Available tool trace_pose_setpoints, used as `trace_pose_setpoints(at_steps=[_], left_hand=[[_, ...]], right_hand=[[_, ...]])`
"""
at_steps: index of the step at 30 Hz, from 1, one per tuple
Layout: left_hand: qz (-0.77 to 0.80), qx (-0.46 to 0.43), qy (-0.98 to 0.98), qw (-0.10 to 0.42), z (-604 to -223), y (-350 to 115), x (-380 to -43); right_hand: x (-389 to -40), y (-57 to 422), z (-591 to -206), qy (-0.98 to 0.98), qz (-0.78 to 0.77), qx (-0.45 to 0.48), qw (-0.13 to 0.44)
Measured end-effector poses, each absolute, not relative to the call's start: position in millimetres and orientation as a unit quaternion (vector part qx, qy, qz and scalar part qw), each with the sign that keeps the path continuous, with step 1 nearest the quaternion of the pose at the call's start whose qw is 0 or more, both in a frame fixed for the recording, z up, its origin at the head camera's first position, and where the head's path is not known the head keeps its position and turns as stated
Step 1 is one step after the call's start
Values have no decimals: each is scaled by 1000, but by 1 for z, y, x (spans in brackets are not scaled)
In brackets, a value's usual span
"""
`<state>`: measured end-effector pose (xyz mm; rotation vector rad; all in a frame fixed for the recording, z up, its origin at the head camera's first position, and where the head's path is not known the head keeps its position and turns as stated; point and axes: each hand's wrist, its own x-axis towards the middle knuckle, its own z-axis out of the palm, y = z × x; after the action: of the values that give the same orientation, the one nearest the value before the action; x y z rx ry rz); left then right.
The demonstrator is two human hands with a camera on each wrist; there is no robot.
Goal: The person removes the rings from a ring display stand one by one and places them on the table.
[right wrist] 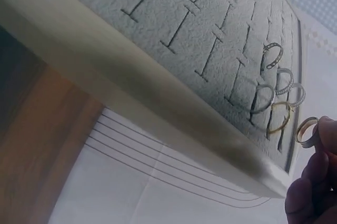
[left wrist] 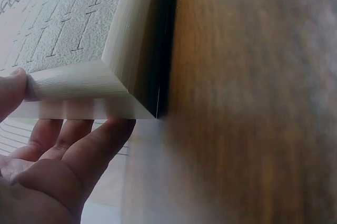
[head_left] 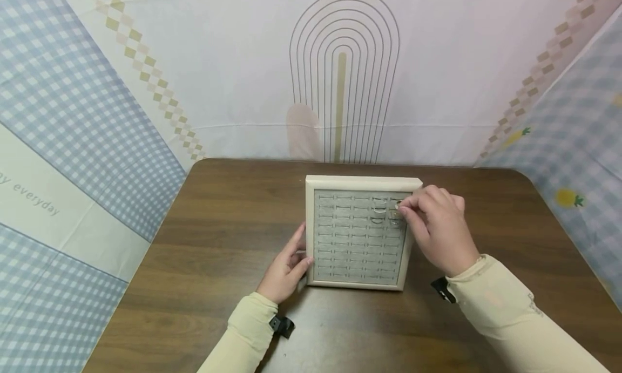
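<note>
A square ring display with a cream frame and a grey slotted pad stands tilted up on the table. At its lower left edge, my left hand holds the frame, thumb on the front rim and fingers against the outer side. My right hand pinches a ring between thumb and fingertips, close to the pad's upper right corner. Several rings sit in slots there, among them a gold ring, a plain silver ring and a dark patterned ring.
The brown wooden table lies under the display. Behind it hangs a white cloth with printed arches, and blue checked cloth covers the left side. More patterned cloth hangs on the right.
</note>
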<state>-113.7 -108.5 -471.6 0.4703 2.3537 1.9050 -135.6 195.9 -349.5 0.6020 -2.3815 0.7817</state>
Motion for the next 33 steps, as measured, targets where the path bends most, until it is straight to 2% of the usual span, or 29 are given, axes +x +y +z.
trace_pose_setpoints(at_steps=[12,33], left_hand=[[623,156,765,38,-471,-108,-114],[625,153,764,42,-471,-110,-114]], right_hand=[[-112,222,-361,-902,282,194,264],[-86,263,-413,-943,225,114,216]])
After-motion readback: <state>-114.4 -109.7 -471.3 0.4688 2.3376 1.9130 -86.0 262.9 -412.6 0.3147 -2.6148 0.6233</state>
